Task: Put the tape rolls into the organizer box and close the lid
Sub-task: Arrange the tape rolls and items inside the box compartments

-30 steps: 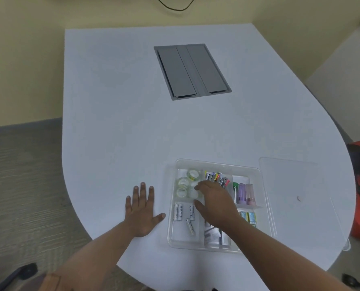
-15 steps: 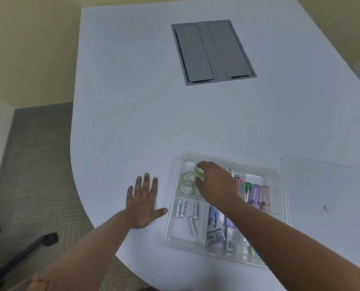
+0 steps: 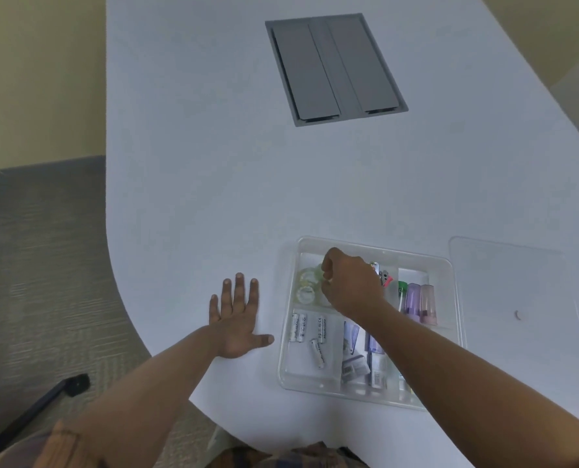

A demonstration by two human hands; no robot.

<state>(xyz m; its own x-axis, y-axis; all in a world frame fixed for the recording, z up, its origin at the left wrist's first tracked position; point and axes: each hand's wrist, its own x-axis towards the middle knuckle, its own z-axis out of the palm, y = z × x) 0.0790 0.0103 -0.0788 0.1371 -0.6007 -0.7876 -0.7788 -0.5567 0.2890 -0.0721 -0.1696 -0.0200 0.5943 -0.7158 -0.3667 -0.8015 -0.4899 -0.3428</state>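
Head view: the right hand point(image 3: 352, 285) reaches into the clear organizer box point(image 3: 457, 298), fingers point(image 3: 327, 265) curled over the tape rolls point(image 3: 306, 285) in its far-left compartment; whether they pinch one I cannot tell. The rolls look light, stiff and slick, best taken by the rim. The left hand point(image 3: 235, 320) lies flat with fingers spread on the surface point(image 3: 197, 197). The lid point(image 3: 514, 298) lies just right of the box, with open room around it.

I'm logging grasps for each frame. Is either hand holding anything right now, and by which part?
The left hand lies flat on the table, holding nothing. The right hand is curled over the tape rolls in the organizer box; whether it grips one cannot be told.
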